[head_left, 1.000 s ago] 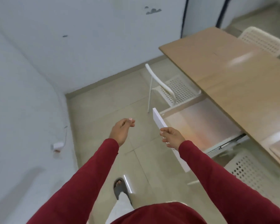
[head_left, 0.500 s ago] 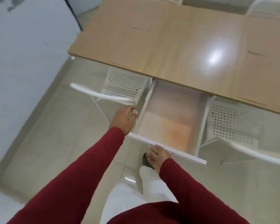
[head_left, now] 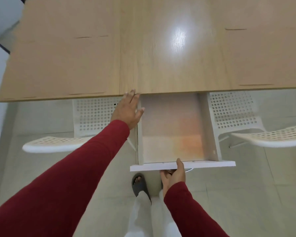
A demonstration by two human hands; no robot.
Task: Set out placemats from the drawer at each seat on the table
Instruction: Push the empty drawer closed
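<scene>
Under the table (head_left: pixel 92 65) edge, the drawer (head_left: pixel 171 130) is pulled well out between two white perforated chairs. I have my right hand (head_left: pixel 173 175) gripping the drawer front (head_left: pixel 181 165), thumb over the top edge, fingers tucked underneath. My left hand (head_left: pixel 128 112) is flat and spread, fingers straight, fingertips at the table edge just beside the drawer's left wall; holding nothing.

Step, as I judge it: drawer opened, placemats not yet taken. I cannot pick out any placemat as a separate thing. The drawer floor shows only a pale surface with an orange-pink blur toward the near right; could be a mat lying flat, could be reflection, can't tell. Faint thin lines on the tabletop may be seams or marks; not clear either.

Next move, my guess: left hand goes into the drawer, feels for a mat edge and lifts it, then across to a seat.

Hidden: rear of drawer under the tabletop, right fingers behind the front panel, far seats cut off. Slight motion blur all over.
</scene>
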